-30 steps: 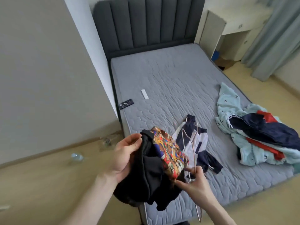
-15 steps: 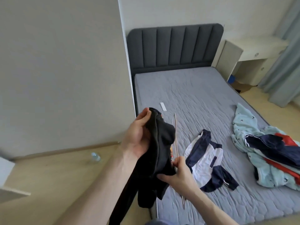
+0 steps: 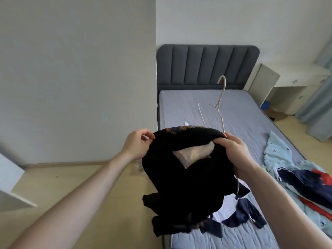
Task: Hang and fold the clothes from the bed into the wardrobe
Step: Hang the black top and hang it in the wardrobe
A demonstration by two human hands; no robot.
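Note:
I hold a black T-shirt [image 3: 188,184] up in front of me, its hem stretched open between both hands. My left hand [image 3: 137,144] pinches the left side of the hem. My right hand [image 3: 233,151] grips the right side together with a thin pale wire hanger [image 3: 221,103], whose hook points up above the shirt. A strip of the shirt's colourful print [image 3: 181,128] shows at the top edge. Below the shirt, a white and navy garment [image 3: 239,211] lies on the grey mattress [image 3: 233,112]. A heap of light blue, navy and red clothes [image 3: 301,178] lies at the bed's right edge.
A dark padded headboard [image 3: 206,63] stands at the far end of the bed. A white desk [image 3: 291,81] and grey-blue curtain [image 3: 321,108] are at the right. A white wall [image 3: 77,78] fills the left, with a white panel edge [image 3: 12,187] low left above wooden floor.
The view has tilted up. Both hands have spread the bunched shirt open, and the hanger has swung upright with its hook now above the shirt.

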